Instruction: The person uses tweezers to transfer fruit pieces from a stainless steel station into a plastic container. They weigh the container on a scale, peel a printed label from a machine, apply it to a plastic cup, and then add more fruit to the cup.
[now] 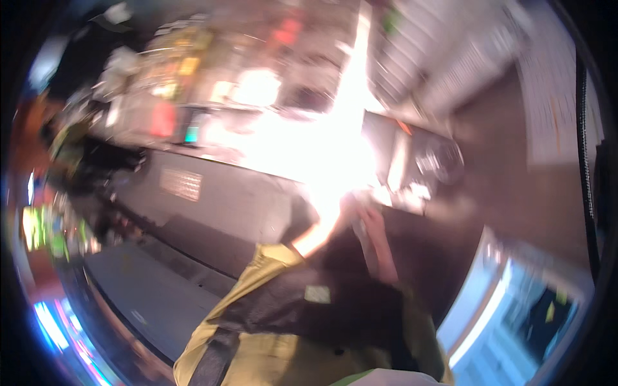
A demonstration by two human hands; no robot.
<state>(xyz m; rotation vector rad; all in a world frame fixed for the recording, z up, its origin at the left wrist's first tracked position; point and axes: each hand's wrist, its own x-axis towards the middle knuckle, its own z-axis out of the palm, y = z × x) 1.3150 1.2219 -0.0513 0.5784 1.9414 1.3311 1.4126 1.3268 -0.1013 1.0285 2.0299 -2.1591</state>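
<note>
My left hand and my right hand are close together in front of my dark apron, at the near edge of a counter. White glare washes out part of the left forearm and blurs the left hand. The fingers of the right hand are bent beside the left hand; whether either hand holds something cannot be made out. Just beyond them is a blurred bright item on the counter. A round, shiny container, perhaps clear plastic or metal, stands farther right.
A grey counter front runs off to the left, above a lower grey surface. Blurred goods crowd the upper left. A person in dark clothing is at the left. A lit cabinet stands lower right; papers hang upper right.
</note>
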